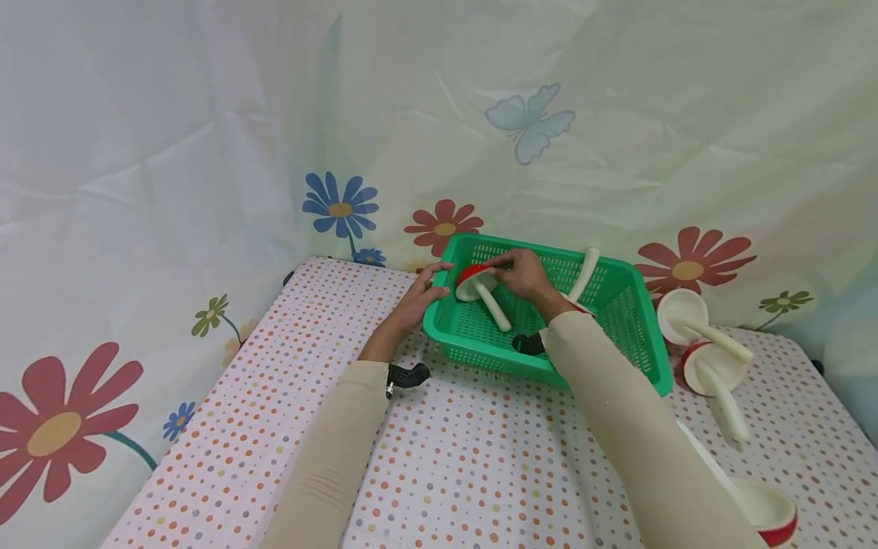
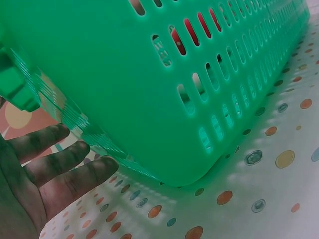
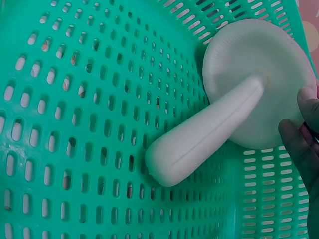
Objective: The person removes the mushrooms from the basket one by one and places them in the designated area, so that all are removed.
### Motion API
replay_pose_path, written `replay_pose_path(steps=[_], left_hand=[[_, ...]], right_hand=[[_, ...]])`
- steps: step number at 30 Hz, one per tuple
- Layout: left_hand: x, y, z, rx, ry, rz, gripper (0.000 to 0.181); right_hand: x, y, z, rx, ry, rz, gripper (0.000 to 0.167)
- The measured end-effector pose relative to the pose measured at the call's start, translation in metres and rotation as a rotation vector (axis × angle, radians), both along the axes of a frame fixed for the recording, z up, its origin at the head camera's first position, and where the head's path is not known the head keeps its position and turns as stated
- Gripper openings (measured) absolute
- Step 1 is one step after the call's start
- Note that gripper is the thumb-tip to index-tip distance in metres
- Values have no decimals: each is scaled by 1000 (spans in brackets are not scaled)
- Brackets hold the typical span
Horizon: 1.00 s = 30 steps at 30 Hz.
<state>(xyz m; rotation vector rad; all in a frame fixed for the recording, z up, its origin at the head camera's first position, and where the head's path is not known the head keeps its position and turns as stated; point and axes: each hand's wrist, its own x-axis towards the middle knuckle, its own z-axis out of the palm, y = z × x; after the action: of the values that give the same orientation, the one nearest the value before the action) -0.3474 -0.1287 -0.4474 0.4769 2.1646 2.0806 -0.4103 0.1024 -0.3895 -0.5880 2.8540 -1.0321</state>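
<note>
In the head view, a green perforated plastic basket (image 1: 480,354) stands on the table. My left hand (image 1: 415,297) rests on its left rim, thumb and index finger touching the edge; in the left wrist view its other fingers (image 2: 82,177) lie straight beside the basket's outer wall. With thumb and fingertips, my right hand (image 1: 524,274) pinches the cap edge of a decorative mushroom (image 1: 495,309), red on top with a white underside and stem. That mushroom sits inside the basket's left end, its stem slanting over the basket floor. A second mushroom (image 1: 584,274) in the basket is partly hidden by my right arm.
Several more mushrooms lie right of the basket: one mushroom (image 1: 682,311) by its corner, another mushroom (image 1: 727,400) just in front, and a third mushroom (image 1: 764,507) near my right sleeve. A dotted cloth (image 1: 473,465) covers the table; a flowered curtain (image 1: 604,183) hangs behind.
</note>
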Motion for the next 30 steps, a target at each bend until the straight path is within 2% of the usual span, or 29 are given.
replay_pose_path(steps=[7, 17, 30], left_hand=[[-2, -2, 2, -19, 34, 20, 46], [-2, 1, -2, -19, 39, 14, 44], [3, 3, 0, -45, 45, 50, 46]], right_hand=[[1, -6, 5, -21, 63, 3, 25], [0, 0, 7, 21, 35, 38, 26], [14, 31, 33, 44, -5, -17, 27]])
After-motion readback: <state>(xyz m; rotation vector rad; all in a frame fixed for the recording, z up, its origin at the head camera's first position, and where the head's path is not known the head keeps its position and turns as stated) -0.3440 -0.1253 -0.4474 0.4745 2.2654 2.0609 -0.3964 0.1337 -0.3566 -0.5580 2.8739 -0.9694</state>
